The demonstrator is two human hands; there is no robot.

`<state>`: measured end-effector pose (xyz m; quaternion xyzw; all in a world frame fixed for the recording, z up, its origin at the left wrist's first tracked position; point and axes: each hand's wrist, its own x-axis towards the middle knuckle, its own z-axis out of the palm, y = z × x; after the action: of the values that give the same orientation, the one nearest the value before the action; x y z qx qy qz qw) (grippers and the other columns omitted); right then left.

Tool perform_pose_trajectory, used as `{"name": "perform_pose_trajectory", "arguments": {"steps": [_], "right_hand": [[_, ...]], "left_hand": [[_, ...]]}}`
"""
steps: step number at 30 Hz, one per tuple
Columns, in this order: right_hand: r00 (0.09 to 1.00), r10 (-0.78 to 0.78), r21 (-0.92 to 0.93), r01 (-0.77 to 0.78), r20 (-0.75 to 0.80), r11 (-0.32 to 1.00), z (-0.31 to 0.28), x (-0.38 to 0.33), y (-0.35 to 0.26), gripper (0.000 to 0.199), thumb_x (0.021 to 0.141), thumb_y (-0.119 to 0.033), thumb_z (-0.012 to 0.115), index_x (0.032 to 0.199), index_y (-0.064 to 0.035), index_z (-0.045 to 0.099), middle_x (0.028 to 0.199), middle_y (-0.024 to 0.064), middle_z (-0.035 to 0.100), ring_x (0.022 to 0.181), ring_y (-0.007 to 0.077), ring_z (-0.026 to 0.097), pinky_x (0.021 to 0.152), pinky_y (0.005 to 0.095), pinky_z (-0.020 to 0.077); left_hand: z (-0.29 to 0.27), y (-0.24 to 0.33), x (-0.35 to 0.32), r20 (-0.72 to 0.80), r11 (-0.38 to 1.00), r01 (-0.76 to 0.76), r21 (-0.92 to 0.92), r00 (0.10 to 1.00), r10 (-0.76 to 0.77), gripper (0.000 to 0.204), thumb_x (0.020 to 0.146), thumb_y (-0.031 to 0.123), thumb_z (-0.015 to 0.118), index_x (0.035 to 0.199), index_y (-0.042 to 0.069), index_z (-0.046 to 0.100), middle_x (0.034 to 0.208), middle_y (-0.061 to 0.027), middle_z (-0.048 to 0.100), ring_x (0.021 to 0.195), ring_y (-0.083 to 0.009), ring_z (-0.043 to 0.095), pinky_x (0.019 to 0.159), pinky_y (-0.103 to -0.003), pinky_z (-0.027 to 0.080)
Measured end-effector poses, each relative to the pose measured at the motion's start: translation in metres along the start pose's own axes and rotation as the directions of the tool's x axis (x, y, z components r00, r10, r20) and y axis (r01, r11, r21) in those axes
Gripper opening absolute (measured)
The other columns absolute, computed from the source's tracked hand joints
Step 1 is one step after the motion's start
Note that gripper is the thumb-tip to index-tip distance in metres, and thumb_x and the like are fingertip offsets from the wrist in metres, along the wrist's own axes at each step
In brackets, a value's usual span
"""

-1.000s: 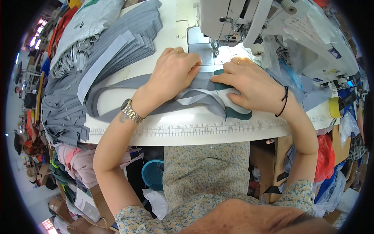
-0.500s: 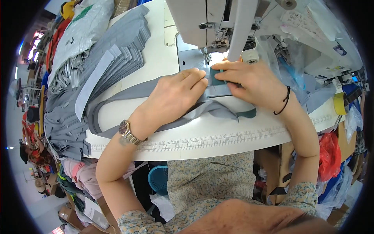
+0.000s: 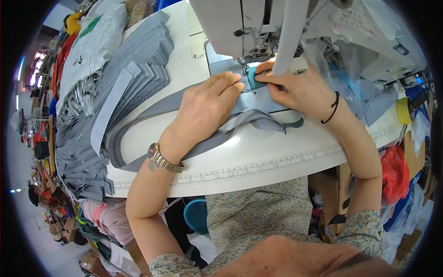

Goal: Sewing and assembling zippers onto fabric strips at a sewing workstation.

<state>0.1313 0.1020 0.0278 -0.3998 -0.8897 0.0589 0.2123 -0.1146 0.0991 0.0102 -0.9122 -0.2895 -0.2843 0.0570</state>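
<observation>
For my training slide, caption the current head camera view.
Left hand on grey fabric strip, right hand at teal piece, at a sewing machine; grey pieces stacked at left.

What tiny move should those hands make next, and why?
Maybe ease the green piece gently forward, because its edge lies close to the presser foot, the right hand touches it, and the left hand rests on the grey strip alongside.

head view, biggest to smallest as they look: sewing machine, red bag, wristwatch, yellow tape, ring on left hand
1. Sewing machine
2. Red bag
3. Wristwatch and yellow tape: too alike to rank
4. Ring on left hand
</observation>
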Motion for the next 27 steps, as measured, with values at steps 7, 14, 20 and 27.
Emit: {"name": "perform_pose_trajectory", "arguments": {"steps": [7,14,20,27], "right_hand": [[1.0,-0.004,-0.073,0.003,-0.004,0.997,0.0,0.001,0.001,0.029,0.082,-0.011,0.067,0.109,-0.0176,0.074,0.099,0.0001,0.071,0.077,0.02,0.066,0.084,0.039,0.0508],[1.0,-0.01,-0.137,0.012,0.013,0.99,0.002,0.001,0.005,0.031,0.086,-0.015,0.066,0.115,-0.0215,0.072,0.087,0.005,0.069,0.076,0.0208,0.066,0.098,0.0448,0.0452],[1.0,-0.017,-0.076,0.018,0.007,0.997,0.007,0.002,0.01,0.029,0.087,-0.017,0.066,0.116,-0.0203,0.071,0.107,0.0009,0.07,0.08,0.0196,0.068,0.101,0.044,0.0439],[1.0,-0.016,0.019,0.016,-0.021,1.0,0.007,0.005,0.005,0.026,0.084,-0.01,0.065,0.109,-0.0102,0.073,0.115,0.0012,0.07,0.089,0.0235,0.066,0.086,0.0372,0.0514]], "left_hand": [[-0.002,0.0,0.003,0.01,1.0,0.028,-0.014,1.0,-0.028,0.018,0.082,0.004,0.071,0.1,0.005,0.07,0.111,-0.0091,0.071,0.099,-0.0253,0.07,0.078,-0.034,0.059],[-0.001,-0.001,0.004,0.026,0.997,0.061,-0.04,0.998,-0.06,0.022,0.083,0.003,0.071,0.105,0.006,0.07,0.112,-0.0087,0.071,0.099,-0.0271,0.07,0.078,-0.035,0.059],[0.002,-0.002,0.002,-0.009,0.999,0.04,-0.025,0.999,-0.04,0.021,0.083,0.005,0.071,0.104,0.005,0.069,0.113,-0.0091,0.07,0.1,-0.0265,0.07,0.079,-0.033,0.059],[0.005,-0.005,-0.004,-0.014,0.999,0.029,0.039,0.999,-0.029,0.02,0.083,0.006,0.068,0.102,0.004,0.068,0.112,-0.0102,0.07,0.103,-0.0242,0.069,0.08,-0.032,0.059]]}}
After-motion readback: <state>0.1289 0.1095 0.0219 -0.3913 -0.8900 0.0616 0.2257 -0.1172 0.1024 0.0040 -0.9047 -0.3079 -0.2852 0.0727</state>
